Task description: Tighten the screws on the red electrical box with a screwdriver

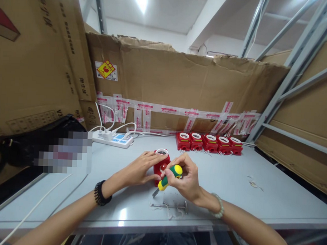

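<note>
My left hand [143, 168] grips the side of a red box-shaped device [157, 169] with a white ring at its far end and a round red knob on its face. The device rests on the table in front of me, partly covered by my fingers. In my right hand [188, 175] is a screwdriver [167, 179] with a green and yellow handle. Its short metal blade points down to the left, beside the device's near end, and the yellow butt faces up. Some right fingertips are near the red knob; whether they touch it is hidden. Just below lies a thin metal rod [168, 206].
Several similar red devices [196, 142] stand in a row at the back right. A white power strip [113, 138] with plugs and cables sits at the back left. A black bag [45, 139] lies at left. Small scraps [254, 184] are at right; taped cardboard [165, 79] stands behind.
</note>
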`<state>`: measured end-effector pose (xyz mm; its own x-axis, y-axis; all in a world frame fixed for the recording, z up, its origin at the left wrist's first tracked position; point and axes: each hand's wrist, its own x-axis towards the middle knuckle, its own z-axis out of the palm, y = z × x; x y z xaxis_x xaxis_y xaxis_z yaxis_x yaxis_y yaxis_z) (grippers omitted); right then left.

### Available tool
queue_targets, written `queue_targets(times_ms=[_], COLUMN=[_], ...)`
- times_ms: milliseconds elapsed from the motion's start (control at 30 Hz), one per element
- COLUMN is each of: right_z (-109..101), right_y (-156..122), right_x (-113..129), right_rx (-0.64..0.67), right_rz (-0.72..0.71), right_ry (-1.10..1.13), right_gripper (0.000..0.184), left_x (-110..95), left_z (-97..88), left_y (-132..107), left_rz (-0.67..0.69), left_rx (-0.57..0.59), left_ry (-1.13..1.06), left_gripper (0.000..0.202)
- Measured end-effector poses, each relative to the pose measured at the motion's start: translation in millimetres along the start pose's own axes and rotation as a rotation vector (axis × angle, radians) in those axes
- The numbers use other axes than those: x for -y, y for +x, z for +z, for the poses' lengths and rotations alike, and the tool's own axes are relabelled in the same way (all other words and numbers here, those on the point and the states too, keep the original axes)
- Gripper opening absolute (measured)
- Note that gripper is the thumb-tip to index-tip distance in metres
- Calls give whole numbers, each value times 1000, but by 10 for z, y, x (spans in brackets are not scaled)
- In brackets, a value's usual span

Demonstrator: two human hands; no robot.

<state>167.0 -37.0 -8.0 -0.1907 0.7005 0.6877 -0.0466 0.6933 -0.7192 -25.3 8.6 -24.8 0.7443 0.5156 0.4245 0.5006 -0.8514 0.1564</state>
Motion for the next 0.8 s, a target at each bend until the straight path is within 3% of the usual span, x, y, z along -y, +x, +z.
queue_targets(times_ms=[367, 600, 800], right_z=[-105, -337, -453], right_y=[14, 225, 403], right_x=[101, 336, 268], right_rx=[-9, -193, -309], right_rz=[-90, -164, -41], right_ry=[-89, -41, -14], right_gripper=[20, 20, 22], left_x=[32, 21, -43], left_z=[15, -3, -48], left_y=[-10, -26, -39], left_rz=[2, -6, -1], left_rx=[4, 44, 64], left_ry=[-10, -41, -53], left_gripper=[66, 68, 67])
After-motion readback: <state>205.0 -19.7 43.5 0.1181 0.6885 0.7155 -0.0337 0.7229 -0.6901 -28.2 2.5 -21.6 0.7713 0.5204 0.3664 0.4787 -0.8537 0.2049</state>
